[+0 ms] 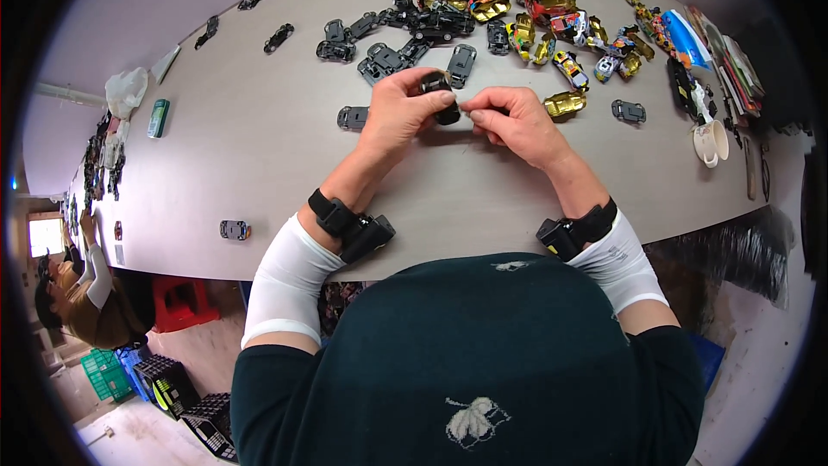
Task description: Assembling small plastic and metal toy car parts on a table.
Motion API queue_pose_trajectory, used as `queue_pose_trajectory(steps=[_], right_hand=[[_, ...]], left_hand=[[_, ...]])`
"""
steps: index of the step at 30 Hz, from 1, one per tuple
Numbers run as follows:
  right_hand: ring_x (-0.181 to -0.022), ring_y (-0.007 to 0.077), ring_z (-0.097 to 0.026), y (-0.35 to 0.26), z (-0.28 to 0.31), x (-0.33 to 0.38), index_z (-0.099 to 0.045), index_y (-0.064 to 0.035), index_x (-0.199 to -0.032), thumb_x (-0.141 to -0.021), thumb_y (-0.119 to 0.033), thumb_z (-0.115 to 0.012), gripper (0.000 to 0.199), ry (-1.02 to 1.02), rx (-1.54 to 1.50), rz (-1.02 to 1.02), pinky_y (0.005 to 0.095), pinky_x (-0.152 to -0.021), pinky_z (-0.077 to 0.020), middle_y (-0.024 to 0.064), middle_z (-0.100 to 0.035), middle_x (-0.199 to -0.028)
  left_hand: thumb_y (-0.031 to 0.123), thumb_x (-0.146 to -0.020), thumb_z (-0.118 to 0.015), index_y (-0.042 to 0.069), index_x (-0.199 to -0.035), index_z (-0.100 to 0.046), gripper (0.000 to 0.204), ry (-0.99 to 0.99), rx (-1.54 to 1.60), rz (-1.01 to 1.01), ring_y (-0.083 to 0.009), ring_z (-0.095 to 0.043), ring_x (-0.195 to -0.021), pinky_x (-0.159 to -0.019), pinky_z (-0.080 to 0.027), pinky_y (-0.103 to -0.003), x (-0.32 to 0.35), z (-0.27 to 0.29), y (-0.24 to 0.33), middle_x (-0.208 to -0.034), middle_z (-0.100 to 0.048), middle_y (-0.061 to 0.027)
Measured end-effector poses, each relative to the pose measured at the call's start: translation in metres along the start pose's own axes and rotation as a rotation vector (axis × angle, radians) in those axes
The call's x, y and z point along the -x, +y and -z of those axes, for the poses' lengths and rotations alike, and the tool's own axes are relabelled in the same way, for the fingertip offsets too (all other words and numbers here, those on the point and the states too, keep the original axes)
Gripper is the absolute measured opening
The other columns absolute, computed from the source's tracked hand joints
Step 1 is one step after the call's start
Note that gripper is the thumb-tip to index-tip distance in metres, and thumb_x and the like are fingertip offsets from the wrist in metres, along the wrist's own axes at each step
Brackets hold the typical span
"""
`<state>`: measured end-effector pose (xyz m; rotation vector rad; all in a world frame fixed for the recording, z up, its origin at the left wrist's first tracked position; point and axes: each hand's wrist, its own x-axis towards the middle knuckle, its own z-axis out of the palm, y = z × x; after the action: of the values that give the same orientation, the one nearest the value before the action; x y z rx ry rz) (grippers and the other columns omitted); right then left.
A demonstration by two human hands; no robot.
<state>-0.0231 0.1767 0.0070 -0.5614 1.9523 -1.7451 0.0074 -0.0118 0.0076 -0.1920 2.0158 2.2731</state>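
Black and rounded, the small toy car piece [446, 110] is pinched between the thumb and fingers of my left hand [398, 116], over the smooth pale grey tabletop [466, 198]. My right hand [516, 125] has its fingertips drawn together just beside it; whether they grip anything, I cannot tell. A dark grey plastic car base [352, 117] lies close by my left hand, partly hidden behind it, and a shiny gold car shell [565, 104] lies near my right. Beyond my hands, a heap of black and grey car parts [444, 22] and a cluster of gold, multicoloured car shells [561, 22] crowd the far side. Farther right stands a cream-coloured cup [709, 143]; well off left, a green cylindrical can [158, 118].
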Motion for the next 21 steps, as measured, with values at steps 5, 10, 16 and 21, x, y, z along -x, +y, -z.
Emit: queue_pose_trajectory(steps=[5, 10, 16, 21], right_hand=[[-0.052, 0.0033, -0.048, -0.011, 0.007, 0.003, -0.064, -0.0007, -0.093, -0.084, -0.007, -0.056, 0.014, -0.056, -0.109, -0.069, 0.0167, -0.046, -0.0381, 0.0018, -0.06, -0.069], [-0.052, 0.0023, -0.048, -0.01, 0.014, 0.003, -0.061, -0.0003, -0.097, -0.085, -0.008, -0.057, 0.014, -0.01, -0.417, -0.082, 0.0142, -0.044, -0.0349, 0.0026, -0.06, -0.071], [-0.052, 0.0028, -0.05, -0.008, 0.009, 0.003, -0.059, -0.0009, -0.093, -0.086, -0.008, -0.058, 0.01, -0.072, -0.488, -0.098, 0.014, -0.041, -0.0335, 0.0036, -0.06, -0.071], [-0.052, 0.0032, -0.049, -0.007, 0.01, 0.004, -0.058, -0.0009, -0.09, -0.086, -0.007, -0.058, 0.008, -0.047, -0.466, -0.113, 0.0141, -0.041, -0.033, 0.0043, -0.06, -0.071]], left_hand=[[0.012, -0.084, -0.06, 0.002, -0.098, -0.061, 0.017, -0.104, 0.137, -0.154, -0.0089, -0.058, -0.073, -0.061, -0.046, -0.019, -0.001, 0.0, -0.012, -0.084, -0.062, -0.0023], [0.01, -0.088, -0.056, 0.002, -0.105, -0.057, 0.02, -0.297, 0.209, 0.034, -0.009, -0.056, -0.071, -0.063, -0.047, -0.021, 0.005, -0.006, -0.008, -0.086, -0.06, -0.0021], [0.012, -0.086, -0.057, 0.004, -0.104, -0.061, 0.02, -0.31, 0.034, -0.035, -0.0027, -0.05, -0.061, -0.052, -0.039, -0.017, 0.005, -0.006, -0.009, -0.075, -0.057, 0.0034], [0.012, -0.086, -0.057, 0.003, -0.102, -0.061, 0.019, -0.309, -0.032, -0.063, -0.0021, -0.048, -0.061, -0.052, -0.037, -0.017, 0.005, -0.009, -0.008, -0.072, -0.056, 0.0042]])
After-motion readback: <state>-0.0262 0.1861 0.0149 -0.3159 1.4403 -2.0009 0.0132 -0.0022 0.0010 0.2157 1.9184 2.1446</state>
